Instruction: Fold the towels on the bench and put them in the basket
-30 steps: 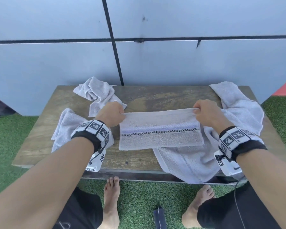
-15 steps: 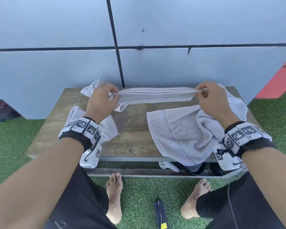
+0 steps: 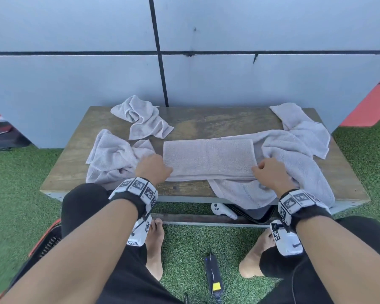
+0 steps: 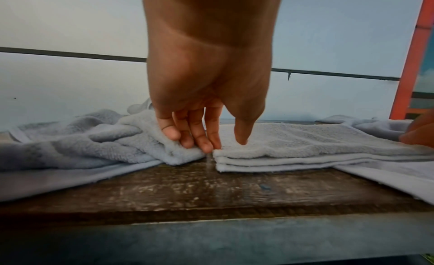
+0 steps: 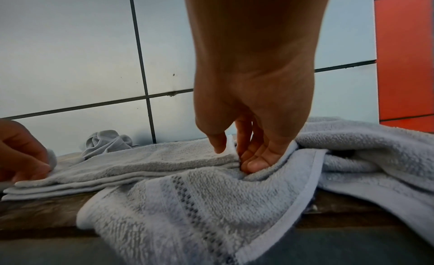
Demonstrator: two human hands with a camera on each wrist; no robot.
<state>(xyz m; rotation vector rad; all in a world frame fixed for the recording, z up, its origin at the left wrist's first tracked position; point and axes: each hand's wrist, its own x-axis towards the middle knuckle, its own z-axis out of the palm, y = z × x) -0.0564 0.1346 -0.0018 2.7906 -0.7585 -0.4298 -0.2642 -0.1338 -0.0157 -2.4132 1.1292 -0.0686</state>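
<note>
A grey towel (image 3: 208,159) lies folded in a long strip of several layers in the middle of the wooden bench (image 3: 206,123). My left hand (image 3: 166,172) pinches its near left corner, thumb on top and fingers (image 4: 202,142) down at the edge. The near right corner is pinched by my right hand (image 3: 258,170), its thumb above and fingers (image 5: 253,161) tucked under the edge. The strip's right end (image 5: 164,157) rests on a large spread towel (image 3: 294,163). At the lower left, beside my knee, part of a black basket (image 3: 46,242) with an orange rim shows.
Two crumpled towels lie on the bench, one at the left (image 3: 112,159) and one at the back left (image 3: 140,119). A grey panelled wall (image 3: 228,84) stands right behind. A white controller (image 3: 219,210) lies under the bench; a black device (image 3: 213,273) lies on the grass between my feet.
The towel was held stretched in the air over the far side of the bench. It now lies flat, folded narrower, and both hands have come back to its near edge.
</note>
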